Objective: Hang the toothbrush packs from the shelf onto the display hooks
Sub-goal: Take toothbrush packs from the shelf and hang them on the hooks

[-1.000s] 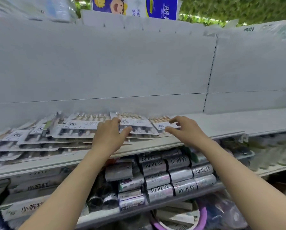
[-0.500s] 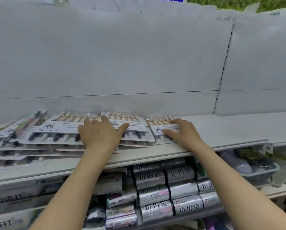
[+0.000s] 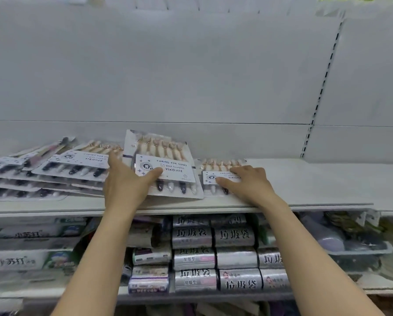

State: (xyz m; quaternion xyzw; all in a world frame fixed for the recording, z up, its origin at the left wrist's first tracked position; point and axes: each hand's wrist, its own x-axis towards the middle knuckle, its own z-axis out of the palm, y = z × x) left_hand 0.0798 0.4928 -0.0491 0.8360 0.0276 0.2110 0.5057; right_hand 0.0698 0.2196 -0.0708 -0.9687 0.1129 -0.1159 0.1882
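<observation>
My left hand [image 3: 128,185] grasps the middle toothbrush pack [image 3: 164,165], thumb on its label, far edge tilted up off the shelf [image 3: 316,185]. My right hand [image 3: 248,183] lies flat and released on the pack just right [image 3: 216,176]. No hooks visible.

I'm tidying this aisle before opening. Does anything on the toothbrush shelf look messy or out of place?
Yes. The toothbrush packs on the left lie in a fanned, skewed pile, not squared. The middle pack is tilted up off the shelf in the left hand. The right hand rests on another pack. No display hooks are visible.
</observation>
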